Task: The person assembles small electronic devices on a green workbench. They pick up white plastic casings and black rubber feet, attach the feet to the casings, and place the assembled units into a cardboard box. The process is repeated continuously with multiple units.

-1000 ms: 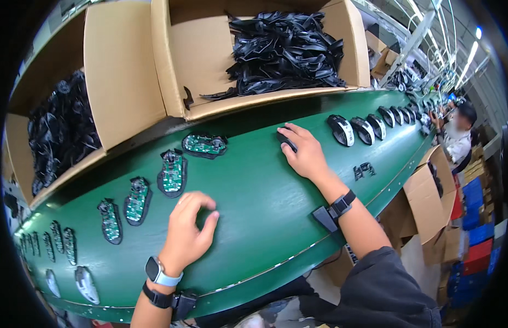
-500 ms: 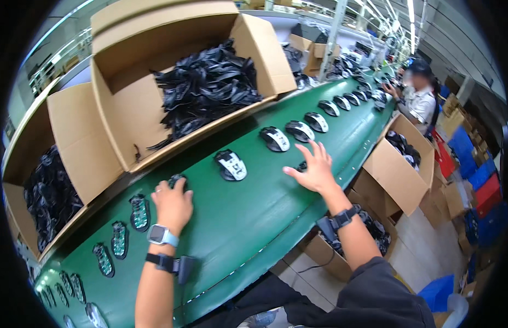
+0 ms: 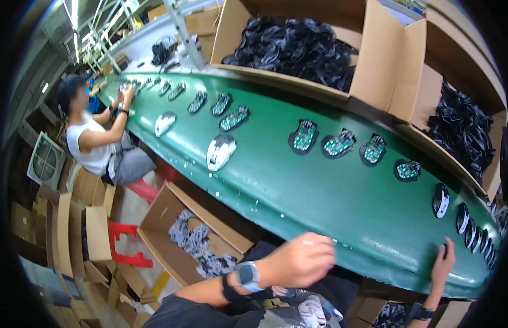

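My left hand (image 3: 304,260), slightly blurred, is at the belt's near edge with its fingers curled in; what it holds, if anything, is hidden. At the right, my right hand (image 3: 442,263) is over the near edge, with a small black piece (image 3: 445,251) between thumb and fingers. Mouse bases with bare green circuit boards (image 3: 305,136) lie along the far side of the green belt (image 3: 319,202). White mouse shells (image 3: 220,152) sit left of them. Black-and-white mice (image 3: 441,200) form a row at the right, beyond my right hand.
Cardboard boxes of black plastic parts (image 3: 297,49) line the belt's far side. An open box of grey parts (image 3: 191,235) stands below the near edge. A co-worker (image 3: 95,131) sits at the left end, near red stools (image 3: 128,246).
The view has swung left. My left hand has left a mouse base and come back to the near edge, fingers curled. My right hand's spread fingers have closed on a small black piece.
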`<action>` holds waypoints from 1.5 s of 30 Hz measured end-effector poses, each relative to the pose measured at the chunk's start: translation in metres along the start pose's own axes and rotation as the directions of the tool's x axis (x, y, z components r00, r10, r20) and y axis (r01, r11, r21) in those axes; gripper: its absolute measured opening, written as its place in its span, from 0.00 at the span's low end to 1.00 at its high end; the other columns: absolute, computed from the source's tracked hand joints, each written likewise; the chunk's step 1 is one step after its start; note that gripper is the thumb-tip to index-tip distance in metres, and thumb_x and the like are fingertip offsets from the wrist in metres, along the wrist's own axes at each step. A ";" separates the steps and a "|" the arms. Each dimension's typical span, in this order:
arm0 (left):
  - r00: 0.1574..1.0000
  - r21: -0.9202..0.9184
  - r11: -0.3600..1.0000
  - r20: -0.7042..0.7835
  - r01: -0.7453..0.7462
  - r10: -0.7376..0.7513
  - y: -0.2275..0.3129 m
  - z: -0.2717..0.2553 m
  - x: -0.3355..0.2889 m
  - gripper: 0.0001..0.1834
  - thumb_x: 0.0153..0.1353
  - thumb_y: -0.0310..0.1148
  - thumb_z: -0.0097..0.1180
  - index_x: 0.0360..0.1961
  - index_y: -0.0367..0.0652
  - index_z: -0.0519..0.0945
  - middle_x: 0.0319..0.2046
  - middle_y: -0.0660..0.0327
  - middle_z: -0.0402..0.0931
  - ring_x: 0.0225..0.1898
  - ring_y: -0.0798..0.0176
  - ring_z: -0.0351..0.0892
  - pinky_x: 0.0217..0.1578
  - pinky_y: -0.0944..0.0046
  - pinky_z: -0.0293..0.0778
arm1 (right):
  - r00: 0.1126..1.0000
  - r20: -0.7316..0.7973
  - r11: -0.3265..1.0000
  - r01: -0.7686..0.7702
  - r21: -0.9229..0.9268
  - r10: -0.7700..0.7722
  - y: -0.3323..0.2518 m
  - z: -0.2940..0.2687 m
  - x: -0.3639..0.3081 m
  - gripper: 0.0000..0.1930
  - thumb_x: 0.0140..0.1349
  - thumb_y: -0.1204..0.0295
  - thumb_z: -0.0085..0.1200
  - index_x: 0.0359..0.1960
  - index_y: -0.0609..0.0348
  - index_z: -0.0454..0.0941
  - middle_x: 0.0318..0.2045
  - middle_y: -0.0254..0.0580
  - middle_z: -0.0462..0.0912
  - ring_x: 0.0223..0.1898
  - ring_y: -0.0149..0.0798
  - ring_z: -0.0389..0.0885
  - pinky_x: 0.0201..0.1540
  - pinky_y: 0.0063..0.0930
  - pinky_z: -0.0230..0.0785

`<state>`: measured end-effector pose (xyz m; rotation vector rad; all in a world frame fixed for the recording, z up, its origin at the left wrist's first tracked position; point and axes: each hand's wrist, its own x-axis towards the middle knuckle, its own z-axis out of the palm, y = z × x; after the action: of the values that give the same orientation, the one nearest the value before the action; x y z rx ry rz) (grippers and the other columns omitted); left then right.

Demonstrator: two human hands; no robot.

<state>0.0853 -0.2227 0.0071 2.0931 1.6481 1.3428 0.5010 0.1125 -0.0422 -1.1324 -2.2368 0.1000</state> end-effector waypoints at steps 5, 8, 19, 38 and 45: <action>0.687 0.031 0.773 -0.482 0.633 -0.543 -0.031 -0.037 -0.156 0.04 0.58 0.21 0.66 0.34 0.37 0.84 0.32 0.53 0.84 0.35 0.51 0.85 0.39 0.58 0.79 | 0.925 0.288 0.905 0.115 0.410 -0.248 -0.251 0.064 0.020 0.04 0.64 0.82 0.57 0.39 0.62 0.79 0.34 0.49 0.79 0.36 0.50 0.80 0.41 0.37 0.73; 0.487 -0.062 0.648 -0.605 0.759 -0.629 -0.043 -0.050 -0.204 0.01 0.62 0.21 0.64 0.35 0.35 0.84 0.31 0.55 0.83 0.32 0.59 0.83 0.36 0.62 0.77 | 0.831 0.295 0.812 0.277 0.514 -0.471 -0.356 0.106 0.007 0.08 0.62 0.79 0.62 0.42 0.60 0.80 0.37 0.50 0.80 0.39 0.54 0.81 0.42 0.43 0.75; 0.664 0.488 0.473 -0.664 0.734 -0.345 -0.178 -0.169 -0.066 0.35 0.59 0.35 0.68 0.65 0.38 0.69 0.59 0.46 0.73 0.63 0.38 0.68 0.63 0.43 0.64 | 0.736 0.313 0.792 0.489 0.366 -0.600 -0.409 0.131 -0.011 0.21 0.64 0.61 0.64 0.56 0.53 0.79 0.54 0.49 0.77 0.60 0.53 0.74 0.58 0.50 0.65; 0.878 -0.833 0.491 -0.013 0.256 -0.479 -0.164 -0.038 0.169 0.46 0.55 0.23 0.76 0.72 0.36 0.63 0.61 0.54 0.72 0.58 0.63 0.78 0.56 0.64 0.78 | 0.971 -0.079 0.820 0.144 -0.554 -0.224 -0.058 0.116 0.386 0.07 0.55 0.69 0.67 0.37 0.48 0.89 0.48 0.39 0.81 0.54 0.47 0.77 0.52 0.47 0.70; 0.872 -0.849 0.436 0.055 0.297 -0.486 -0.191 -0.019 0.163 0.44 0.51 0.22 0.79 0.67 0.36 0.67 0.60 0.57 0.76 0.62 0.62 0.76 0.63 0.60 0.75 | 0.936 -0.350 0.955 0.129 0.269 -0.028 -0.092 0.091 0.372 0.08 0.74 0.70 0.55 0.47 0.63 0.79 0.37 0.44 0.84 0.40 0.43 0.85 0.47 0.34 0.76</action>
<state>-0.0639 -0.0200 -0.0091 0.9351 1.0385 1.7098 0.2219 0.3522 0.0995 -0.8290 -1.8807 0.1753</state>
